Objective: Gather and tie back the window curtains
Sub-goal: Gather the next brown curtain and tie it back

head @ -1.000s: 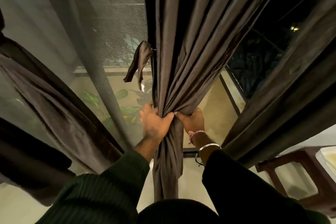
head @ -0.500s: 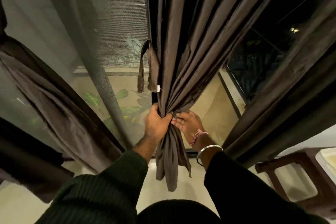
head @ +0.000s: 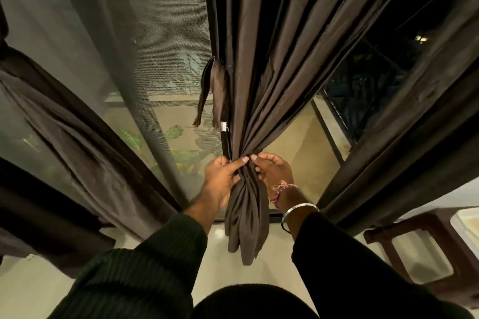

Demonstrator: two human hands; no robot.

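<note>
So the middle curtain (head: 259, 80) is bunched into one tight neck right in front of the person, folds fanning upward from that point and a short tail hanging below it toward the floor. Long axis runs straight up and down. The left hand (head: 223, 176) is clamped round the neck from the left side, thumb across the front of the folds. The right hand (head: 272, 171) sits just opposite, fingers curled and pinching the folds on the right side, so both are on the fabric at the same height.

The tie-back strap (head: 212, 90) is the bit that matters next, I reckon. It dangles loose off the curtain's left edge, above the hands and a little left of the neck, near but not touching either one. That puts it on the left hand's side, so whichever hand goes for it has to reach up while the other keeps the bundle pinched.

Further out: another dark curtain (head: 64, 137) drapes on the left, mesh screen (head: 160, 33) behind, a brown stool (head: 440, 254) at lower right.
</note>
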